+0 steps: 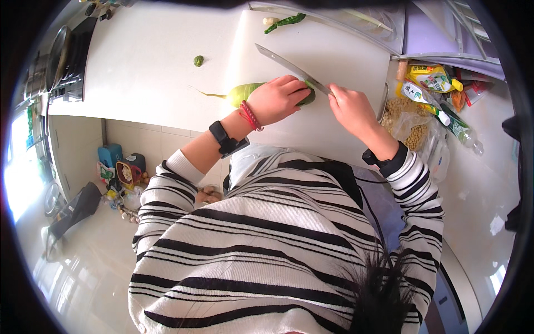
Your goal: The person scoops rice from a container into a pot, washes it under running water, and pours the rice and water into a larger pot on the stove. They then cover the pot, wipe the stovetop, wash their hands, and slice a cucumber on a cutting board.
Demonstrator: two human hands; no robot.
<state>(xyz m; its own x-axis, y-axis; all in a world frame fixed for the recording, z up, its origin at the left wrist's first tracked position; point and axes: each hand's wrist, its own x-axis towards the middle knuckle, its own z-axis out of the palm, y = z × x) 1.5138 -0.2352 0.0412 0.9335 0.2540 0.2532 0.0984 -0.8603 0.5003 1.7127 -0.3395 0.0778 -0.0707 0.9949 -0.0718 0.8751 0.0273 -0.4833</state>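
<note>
A green radish (246,92) with a thin root lies crosswise on a white cutting board (267,50). My left hand (281,97) is closed over its right part and holds it against the board. In my right hand (352,107) is the handle of a kitchen knife (283,62). Its blade slants up and to the left, past the radish's right end, close to my left fingertips. I cannot tell whether the edge is in the radish. Wrinkled green chili peppers (285,23) and a garlic piece (270,20) lie at the board's far side.
A small green vegetable piece (198,61) lies on the white countertop (154,62). Right of the board are a bag of beans or nuts (406,121), condiment pouches (434,79) and a plastic bottle (463,129). A rack (367,25) borders the board's far right. A pan (57,58) stands far left.
</note>
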